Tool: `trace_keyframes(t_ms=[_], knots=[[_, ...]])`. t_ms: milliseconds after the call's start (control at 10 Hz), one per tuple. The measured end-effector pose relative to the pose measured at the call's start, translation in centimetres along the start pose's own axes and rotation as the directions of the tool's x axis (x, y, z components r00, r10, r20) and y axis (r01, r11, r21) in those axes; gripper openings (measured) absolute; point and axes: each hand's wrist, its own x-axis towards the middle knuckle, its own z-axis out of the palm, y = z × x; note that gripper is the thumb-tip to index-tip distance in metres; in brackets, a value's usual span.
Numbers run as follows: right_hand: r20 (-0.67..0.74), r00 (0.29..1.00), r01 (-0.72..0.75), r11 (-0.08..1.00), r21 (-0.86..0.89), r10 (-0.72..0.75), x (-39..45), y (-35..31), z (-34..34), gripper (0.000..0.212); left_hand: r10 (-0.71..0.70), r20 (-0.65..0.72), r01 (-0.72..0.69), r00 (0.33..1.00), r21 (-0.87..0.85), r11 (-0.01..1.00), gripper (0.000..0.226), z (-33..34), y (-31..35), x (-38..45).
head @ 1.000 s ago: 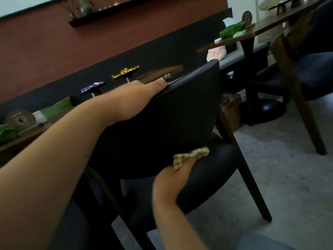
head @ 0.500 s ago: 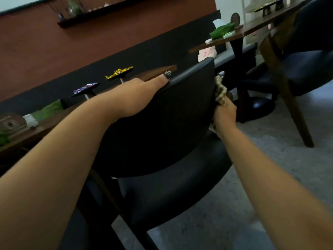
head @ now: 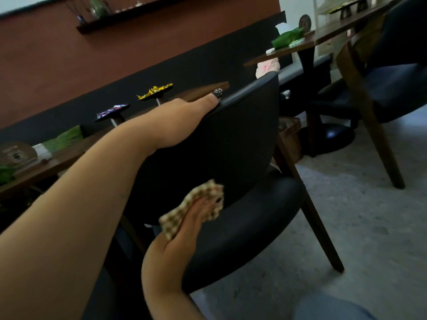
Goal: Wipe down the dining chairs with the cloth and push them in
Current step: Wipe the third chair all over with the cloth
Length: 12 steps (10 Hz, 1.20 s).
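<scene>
Two dining chairs are in my view: the near black chair (head: 231, 139), which I am working on, and a second dark chair (head: 397, 88) further off at the upper right, drawn up to another table (head: 307, 42). My left hand (head: 182, 121) lies over the top edge of the near chair's backrest, thumb stretched along the rim; its fingers drop over the far side out of sight, so I cannot tell how firmly they grip. My right hand (head: 182, 236) is lower down, clenched around one checked cloth (head: 196, 209), which bunches out past my fingers and sits against the lower back of the backrest, just above the padded seat (head: 249, 227). The chair stands on the grey floor (head: 369, 227), turned at an angle to the long wooden table (head: 64, 158) beyond it. On that table I count two small pedestal stands, one holding yellow wrappers (head: 154, 90) and one holding purple wrappers (head: 113, 109), plus one green folded item (head: 64, 139) and one round wooden disc (head: 16, 152) near the left end. One dark wall shelf (head: 138, 12) runs across the red-brown wall.
</scene>
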Motion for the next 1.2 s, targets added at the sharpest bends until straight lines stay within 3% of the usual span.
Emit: trace_keyframes(t_ms=[100, 200, 400, 500, 600, 700, 800, 900, 1000, 1100, 1200], knots=[[0.020, 1.000, 0.016, 0.969, 0.245, -0.022, 0.8, -1.3, -2.9, 0.067, -0.038, 0.024, 0.036, 0.999, 0.097, 0.995, 0.072, -0.3, -0.5, 0.9], [-0.073, 0.993, -0.058, 0.907, 0.418, 0.097, 8.1, -3.0, -6.9, 0.044, -0.080, 0.027, 0.077, 0.996, 0.096, 0.992, 0.080, -0.3, -0.7, 1.3], [0.019, 0.989, -0.146, 0.980, 0.134, 0.145, 24.6, -3.4, -6.8, 0.040, -0.063, 0.007, 0.062, 0.998, 0.101, 0.993, 0.067, -0.2, -0.4, 1.0], [-0.049, 0.990, -0.130, 0.988, 0.083, 0.134, 23.5, -2.8, -6.2, 0.044, -0.039, 0.002, 0.038, 0.999, 0.088, 0.995, 0.058, -0.1, -0.3, 1.2], [-0.126, 0.989, 0.081, 0.996, 0.024, -0.077, 16.2, -2.2, -4.4, 0.050, -0.027, 0.007, 0.026, 1.000, 0.086, 0.996, 0.061, -0.1, -0.6, 1.1], [-0.040, 0.959, 0.280, 0.959, -0.045, -0.282, 8.3, -1.1, -2.4, 0.056, -0.017, -0.009, 0.018, 1.000, 0.117, 0.993, 0.059, 0.1, -0.6, 0.8], [0.182, 0.882, 0.467, 0.859, -0.208, -0.435, 5.5, 0.6, -3.3, 0.055, 0.003, -0.012, 0.000, 1.000, 0.191, 0.982, 0.058, -0.2, -0.4, 0.5], [0.190, 0.817, 0.569, 0.814, -0.117, -0.544, 7.3, 0.4, -6.6, 0.043, 0.090, 0.016, -0.091, 0.996, 0.293, 0.952, 0.047, -0.3, -0.6, 0.1], [-0.061, 0.983, 0.181, 0.975, 0.128, -0.175, 13.2, -3.9, -9.7, 0.041, 0.100, 0.039, -0.107, 0.994, 0.278, 0.955, 0.041, -0.2, -0.3, -0.3], [-0.138, 0.977, -0.140, 0.977, 0.164, 0.163, 22.9, -6.1, -9.6, 0.043, 0.088, 0.053, -0.098, 0.995, 0.232, 0.968, 0.041, -0.4, -0.1, -0.2], [-0.032, 0.988, -0.145, 0.983, 0.115, 0.149, 27.6, -6.3, -6.2, 0.036, 0.056, 0.110, -0.076, 0.992, 0.186, 0.980, 0.034, -0.7, 0.1, -0.4]])
